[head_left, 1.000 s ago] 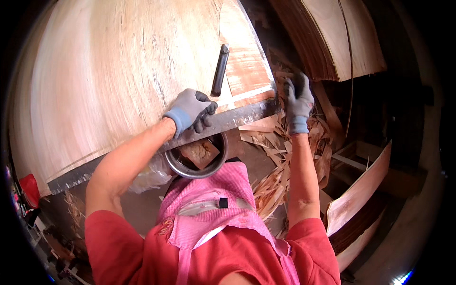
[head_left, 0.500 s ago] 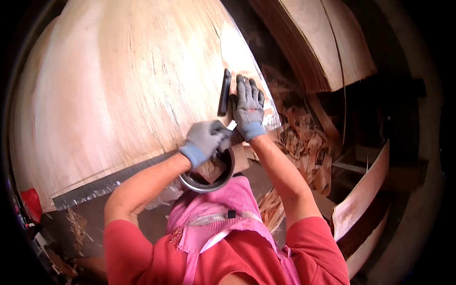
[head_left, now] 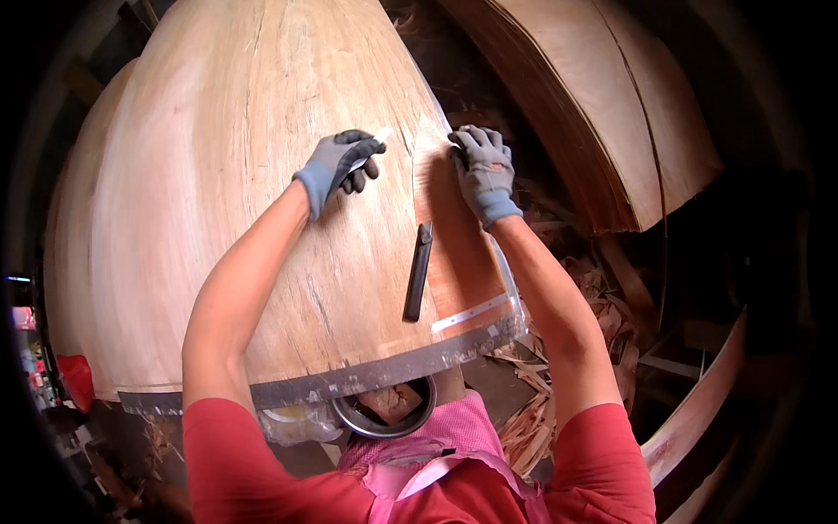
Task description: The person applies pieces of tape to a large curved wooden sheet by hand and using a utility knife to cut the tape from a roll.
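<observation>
A large pale wood veneer sheet (head_left: 262,218) spreads out in front of me, with cracks along its grain. Over its middle, my left hand (head_left: 342,168), in a grey glove, is closed on a slim white strip (head_left: 381,135); whether it is tape or a tool I cannot make out. My gloved right hand (head_left: 485,170) lies at the sheet's right edge, fingers bent together over the edge, fingertips partly hidden. A black knife-like tool (head_left: 418,272) rests on the sheet between my arms. Near the front right corner, a dotted white tape strip (head_left: 471,314) sticks to a reddish-brown part.
A dark, worn bar (head_left: 349,377) runs along the sheet's front edge. Below it, a round metal bowl (head_left: 384,428) holds a brownish piece. Thick stacked veneer (head_left: 585,113) stands at the far right. Veneer scraps (head_left: 532,393) litter the floor, and a red object (head_left: 75,381) sits at left.
Both hands have moved farther out over the sheet and apart, the left carrying the white strip away from the bowl. The dotted tape by the front corner now shows uncovered.
</observation>
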`<state>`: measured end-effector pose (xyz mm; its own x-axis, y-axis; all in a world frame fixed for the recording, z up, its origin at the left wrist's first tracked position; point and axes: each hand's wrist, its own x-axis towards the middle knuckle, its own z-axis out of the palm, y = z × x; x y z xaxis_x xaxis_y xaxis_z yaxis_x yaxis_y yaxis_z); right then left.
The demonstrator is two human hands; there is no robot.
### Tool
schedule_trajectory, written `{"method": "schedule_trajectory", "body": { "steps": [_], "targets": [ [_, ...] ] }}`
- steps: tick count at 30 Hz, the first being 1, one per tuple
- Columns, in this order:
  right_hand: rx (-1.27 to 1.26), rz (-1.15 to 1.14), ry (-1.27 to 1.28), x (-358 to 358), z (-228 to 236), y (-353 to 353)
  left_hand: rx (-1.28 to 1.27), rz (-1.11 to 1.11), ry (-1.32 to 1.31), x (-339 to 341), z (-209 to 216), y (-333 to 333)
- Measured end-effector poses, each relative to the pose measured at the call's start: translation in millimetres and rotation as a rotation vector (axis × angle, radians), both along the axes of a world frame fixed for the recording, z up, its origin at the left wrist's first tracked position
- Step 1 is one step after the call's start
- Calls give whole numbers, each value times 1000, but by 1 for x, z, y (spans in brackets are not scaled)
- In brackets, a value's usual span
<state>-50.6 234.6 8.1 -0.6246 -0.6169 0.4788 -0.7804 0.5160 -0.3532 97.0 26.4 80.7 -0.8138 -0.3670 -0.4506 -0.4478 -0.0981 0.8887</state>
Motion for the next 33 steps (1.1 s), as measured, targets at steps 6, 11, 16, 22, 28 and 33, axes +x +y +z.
{"method": "schedule_trajectory", "body": {
  "steps": [6, 11, 16, 22, 28, 33],
  "targets": [
    [-74, 1, -29, -7, -22, -30, 32, -103, -75, -80, -14, -4],
    [23, 112, -108, -18, -30, -31, 41, -132, -133, -112, -35, -1],
    [62, 170, -246, -17, -24, -36, 29, -141, -237, -115, -39, -3],
    [176, 185, -253, -23, -27, -33, 268, -28, -280, -88, -22, 2],
    [226, 237, -51, -20, -23, -32, 271, 90, -390, -67, -25, 4],
    [298, 259, -21, -19, -19, -34, 275, 154, -337, -67, -33, 2]
  ]
}}
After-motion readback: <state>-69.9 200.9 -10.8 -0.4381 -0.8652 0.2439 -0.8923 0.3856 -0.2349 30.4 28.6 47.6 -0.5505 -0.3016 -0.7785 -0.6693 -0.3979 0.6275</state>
